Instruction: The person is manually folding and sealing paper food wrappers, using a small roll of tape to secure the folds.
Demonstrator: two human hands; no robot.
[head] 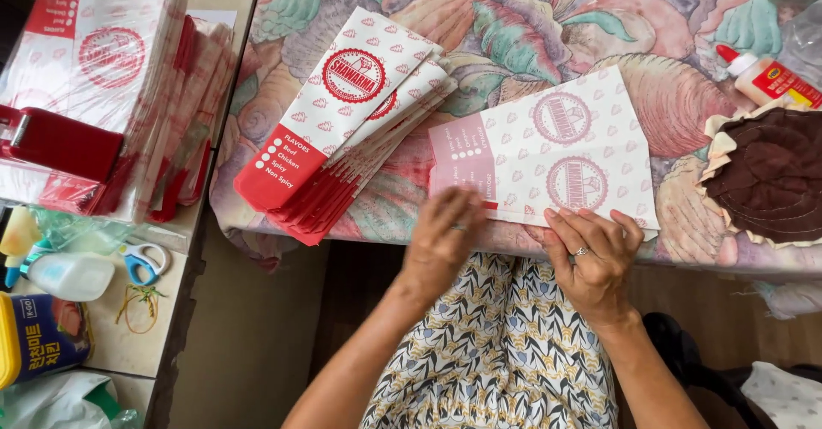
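A flat white paper sheet (548, 151) with faint pink print lies face down on the cloth-covered table (531, 26), its near edge at the table's front. My left hand (445, 236) presses on the sheet's lower left corner, fingers flat. My right hand (592, 253), with a ring on one finger, presses fingertips on the sheet's near edge. To the left lies a fanned stack of finished red-and-white paper pouches (342, 121).
A glue bottle (766, 78) and a brown padded mat (766, 176) sit at the table's right. On the left side table are a wrapped bundle of printed sheets (103, 69), a red stapler-like tool (56, 142), blue scissors (141, 262), a white bottle (68, 275) and a yellow-blue box (38, 339).
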